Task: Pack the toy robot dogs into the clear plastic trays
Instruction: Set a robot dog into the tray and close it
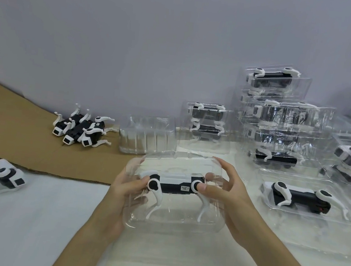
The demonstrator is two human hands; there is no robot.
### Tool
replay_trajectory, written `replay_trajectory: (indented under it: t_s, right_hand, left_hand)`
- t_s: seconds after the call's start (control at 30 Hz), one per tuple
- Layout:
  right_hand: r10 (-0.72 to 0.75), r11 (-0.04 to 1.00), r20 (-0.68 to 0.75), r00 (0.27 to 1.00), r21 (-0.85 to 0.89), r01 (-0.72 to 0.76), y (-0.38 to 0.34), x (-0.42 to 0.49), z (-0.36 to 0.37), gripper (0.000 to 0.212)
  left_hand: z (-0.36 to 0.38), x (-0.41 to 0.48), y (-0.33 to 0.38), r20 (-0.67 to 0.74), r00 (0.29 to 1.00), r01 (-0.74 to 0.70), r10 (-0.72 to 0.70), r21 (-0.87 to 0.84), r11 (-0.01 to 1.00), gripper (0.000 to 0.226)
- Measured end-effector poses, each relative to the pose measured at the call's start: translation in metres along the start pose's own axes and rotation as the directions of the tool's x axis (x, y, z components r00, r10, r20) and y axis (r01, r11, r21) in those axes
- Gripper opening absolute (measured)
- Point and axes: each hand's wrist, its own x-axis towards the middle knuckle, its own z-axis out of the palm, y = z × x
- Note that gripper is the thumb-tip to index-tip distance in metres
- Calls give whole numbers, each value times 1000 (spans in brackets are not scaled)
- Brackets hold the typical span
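A black and white toy robot dog (pixel 174 186) lies on its side inside a clear plastic tray (pixel 172 220) at the centre of the table. My left hand (pixel 121 194) grips the tray's left end, thumb pressed on the dog's left hip joint. My right hand (pixel 226 193) holds the tray's right end, thumb on the right hip joint. Three loose dogs (pixel 78 129) lie on the cardboard at the left. Another loose dog (pixel 1 173) lies at the far left edge.
A stack of empty clear trays (pixel 147 134) stands behind my hands. Packed trays (pixel 278 119) are piled at the back right, and one packed tray (pixel 305 199) lies flat to the right. Brown cardboard (pixel 20 130) covers the left of the table. A grey wall is behind.
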Motion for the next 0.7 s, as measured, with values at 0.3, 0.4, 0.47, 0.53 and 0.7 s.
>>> replay_trajectory:
  t_s: [0.3,0.4,0.47,0.53,0.7]
  right_hand:
    - [-12,982,-141,990,-190,-16,-1,0,0,78]
    - [16,958,-223,975,-275,-79,5,4,-4,61]
    - [-1,932,-263,965,-351,-95,9,7,-6,56]
    - [-63,896,-281,958,-438,-69,10,9,-9,59]
    - [-222,805,-198,955,-590,64,7,3,-5,57]
  left_hand:
    - [-5,6,-10,-148,989,36,-16,135,990,46]
    - [-6,8,-12,-161,986,53,-31,139,989,57]
    - [-8,8,-12,-170,985,46,-20,149,988,46]
    - [-11,9,-10,-167,986,39,-13,157,987,36]
    - [-10,9,-10,-178,983,6,45,277,961,22]
